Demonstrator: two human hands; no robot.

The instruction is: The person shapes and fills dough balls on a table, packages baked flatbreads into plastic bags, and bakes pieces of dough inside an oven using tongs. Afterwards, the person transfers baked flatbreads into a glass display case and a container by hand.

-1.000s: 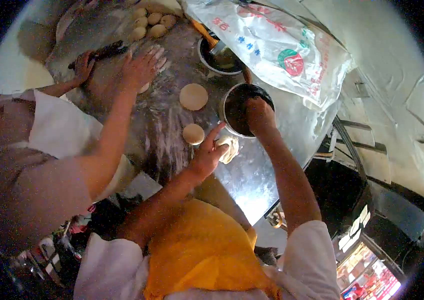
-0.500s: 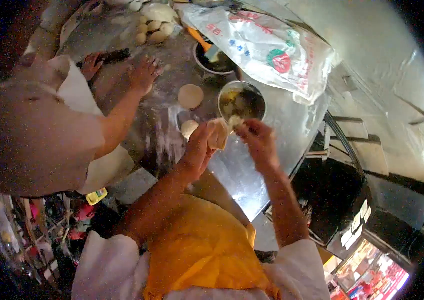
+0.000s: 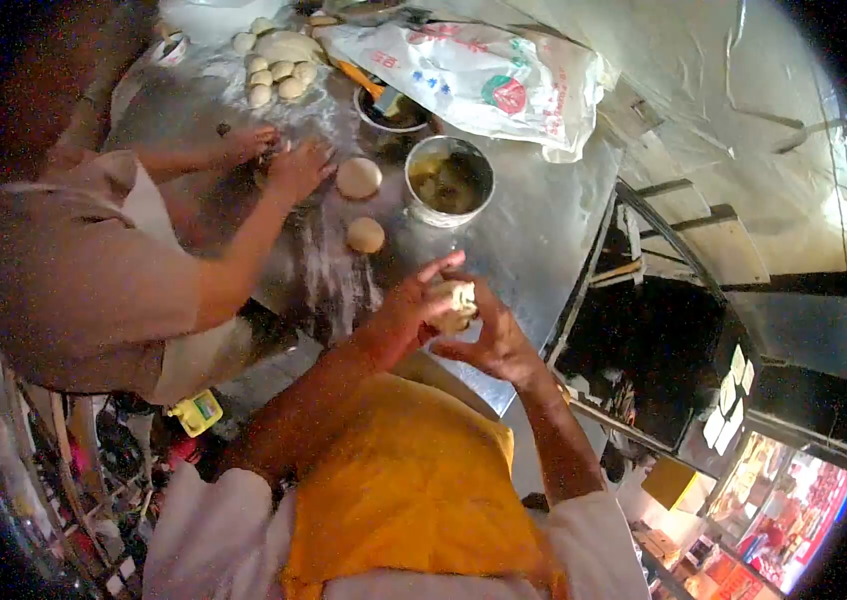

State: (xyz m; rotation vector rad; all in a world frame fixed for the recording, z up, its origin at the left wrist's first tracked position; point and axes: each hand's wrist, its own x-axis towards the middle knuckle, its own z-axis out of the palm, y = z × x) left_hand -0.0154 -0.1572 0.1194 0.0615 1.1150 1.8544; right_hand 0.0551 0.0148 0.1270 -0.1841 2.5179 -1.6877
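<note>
A piece of dough with pale filling on top sits between my hands, above the table's near edge. My left hand is wrapped around its left side. My right hand curves round the other side, thumb and fingers at the dough. Beyond them stands a metal pot with wet, yellowish contents. Two flat dough rounds lie to its left, a larger one and a smaller one.
A co-worker's hands are on the floured table at the left. Several dough balls lie at the back. A brush rests in a dark bowl beside a white plastic bag.
My right hand came out of the pot with filling and moved to the dough. My left hand lifted the dough from the table. The co-worker's hands have come closer together.
</note>
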